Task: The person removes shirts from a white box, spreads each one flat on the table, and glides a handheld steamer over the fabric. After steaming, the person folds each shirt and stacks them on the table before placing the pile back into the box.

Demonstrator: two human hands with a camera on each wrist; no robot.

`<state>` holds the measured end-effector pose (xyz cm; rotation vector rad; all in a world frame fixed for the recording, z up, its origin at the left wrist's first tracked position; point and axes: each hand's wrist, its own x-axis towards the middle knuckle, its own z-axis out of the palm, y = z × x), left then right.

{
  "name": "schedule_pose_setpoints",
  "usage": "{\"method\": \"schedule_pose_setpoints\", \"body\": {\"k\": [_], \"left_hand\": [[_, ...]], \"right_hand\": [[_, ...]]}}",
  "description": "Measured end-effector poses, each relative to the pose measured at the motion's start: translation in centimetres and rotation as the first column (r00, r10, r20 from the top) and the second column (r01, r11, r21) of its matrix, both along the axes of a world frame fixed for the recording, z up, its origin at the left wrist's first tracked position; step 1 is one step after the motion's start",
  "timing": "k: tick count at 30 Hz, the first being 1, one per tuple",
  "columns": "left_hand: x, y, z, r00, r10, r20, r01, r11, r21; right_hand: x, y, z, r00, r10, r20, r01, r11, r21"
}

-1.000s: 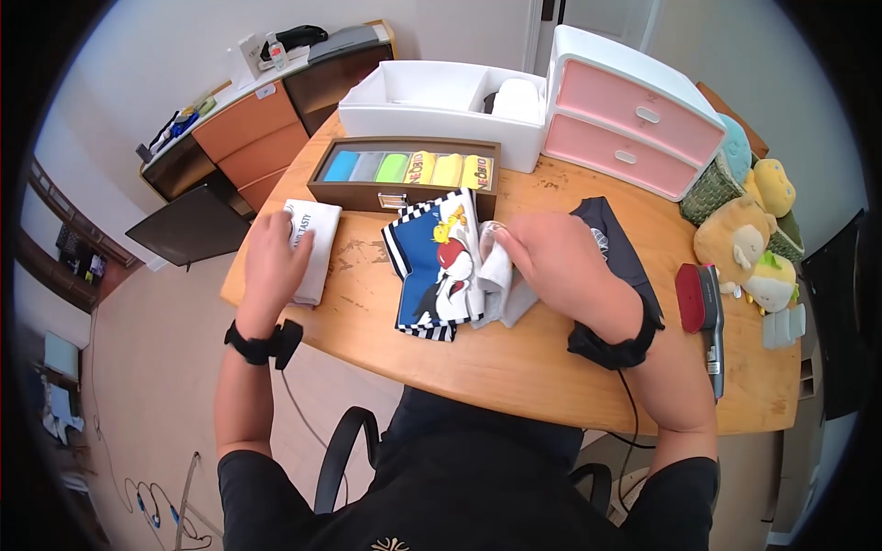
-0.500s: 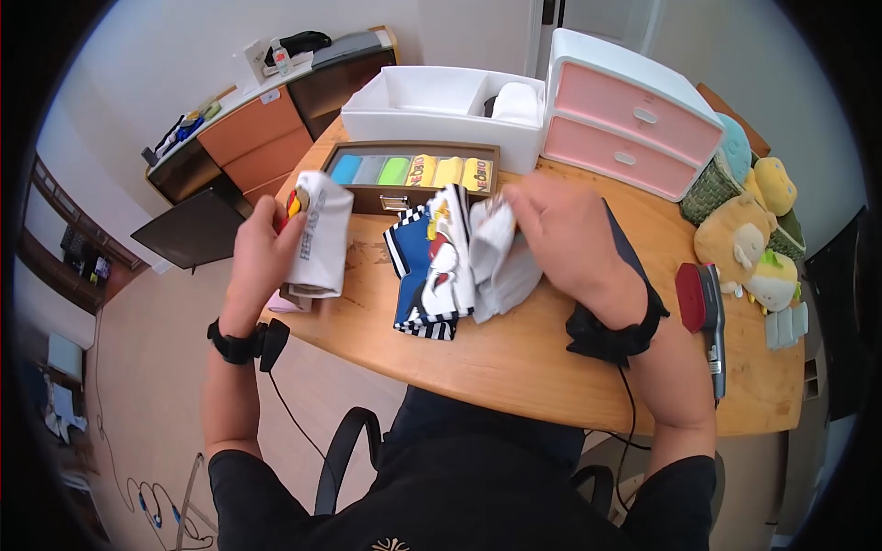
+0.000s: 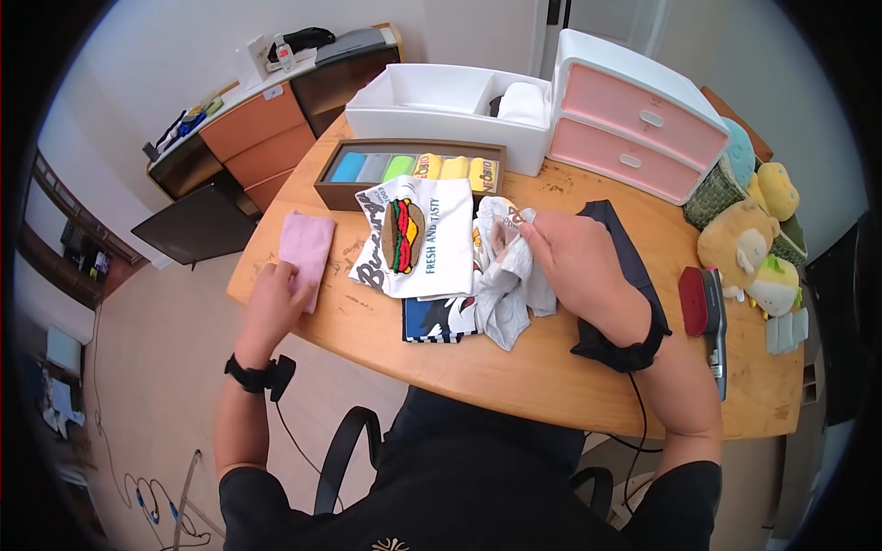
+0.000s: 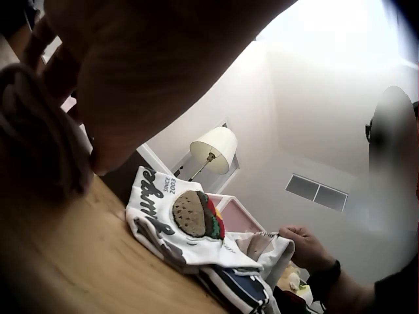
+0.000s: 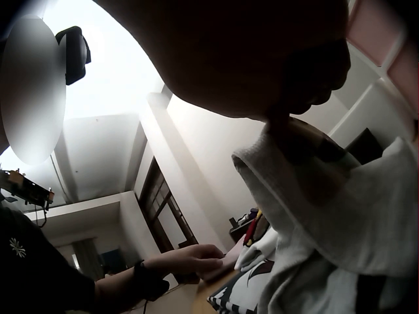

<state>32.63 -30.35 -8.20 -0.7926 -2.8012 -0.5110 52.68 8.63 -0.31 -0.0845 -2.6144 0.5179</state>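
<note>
My left hand (image 3: 273,308) lays its fingers on the near end of a folded pink cloth (image 3: 310,241) at the table's left. With thumb and fingers, my right hand (image 3: 583,266) pinches a rumpled light grey garment (image 3: 510,312), raising part of it; folds of it hang down in the right wrist view. Between the hands lies a folded white garment (image 3: 450,234) with a burger patch and "FRESH AND TASTY" lettering. It covers most of a folded blue cartoon-print garment (image 3: 432,319) with black-and-white striped edges. A dark folded garment (image 3: 614,239) sits partly behind my right hand.
Behind the garments stands a brown box (image 3: 338,195) of rolled coloured items. A white divided bin (image 3: 450,126) and a pink-fronted drawer unit (image 3: 629,119) line the back. Plush toys (image 3: 735,237) and a red-and-grey handheld appliance (image 3: 706,317) are at the right.
The white burger garment has gone from the left side onto the blue one, uncovering the pink cloth. My left hand has let go of it and returned left. My right hand still pinches the grey garment.
</note>
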Motion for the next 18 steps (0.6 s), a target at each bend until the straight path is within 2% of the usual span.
{"method": "schedule_pose_setpoints", "body": {"k": [2,5,9,11,12,13,14,15,16,17,18], "left_hand": [[-0.6,0.6,-0.7,1.000,0.006,0.000,-0.006,1.000,-0.010],[-2.1,0.7,-1.2,0.998,-0.034,0.051,0.035,0.999,-0.012],[-4.5,0.7,-1.0,0.992,-0.110,0.059,0.105,0.991,0.086],[-5.7,1.1,2.4,0.989,-0.065,0.135,0.029,0.968,0.251],[-5.7,1.4,4.7,0.941,-0.180,0.286,0.005,0.853,0.521],[-5.4,1.6,6.9,0.909,-0.272,0.315,-0.029,0.712,0.701],[-3.8,3.3,9.1,0.912,-0.338,0.232,-0.042,0.486,0.873],[-3.0,3.6,10.7,0.901,-0.401,0.165,0.023,0.424,0.906],[-2.4,4.7,11.5,0.913,-0.382,0.141,0.065,0.480,0.875],[-2.1,5.7,12.1,0.924,-0.367,0.113,0.109,0.532,0.840],[-2.8,6.4,11.8,0.853,-0.481,0.201,0.119,0.554,0.824]], "right_hand": [[0.4,-0.6,1.2,0.995,0.059,-0.079,-0.062,0.997,-0.042],[0.0,-0.6,2.4,0.957,0.003,-0.290,-0.017,0.999,-0.048],[-1.4,0.6,3.1,0.945,0.000,-0.327,-0.022,0.998,-0.066],[-2.2,1.3,3.3,0.955,0.046,-0.294,-0.054,0.998,-0.016],[-2.3,1.1,4.6,0.922,0.005,-0.387,-0.002,1.000,0.006],[-2.2,0.5,6.2,0.904,-0.012,-0.427,-0.028,0.996,-0.089],[-2.1,-0.3,7.7,0.884,-0.032,-0.465,-0.060,0.981,-0.182],[-2.3,-1.0,8.4,0.864,-0.062,-0.499,-0.091,0.956,-0.277],[-3.3,-1.3,8.1,0.827,0.008,-0.563,-0.196,0.941,-0.274],[-4.3,-1.3,7.6,0.862,0.088,-0.499,-0.205,0.961,-0.184],[-5.2,-1.1,7.0,0.890,0.164,-0.426,-0.221,0.971,-0.089]]}}
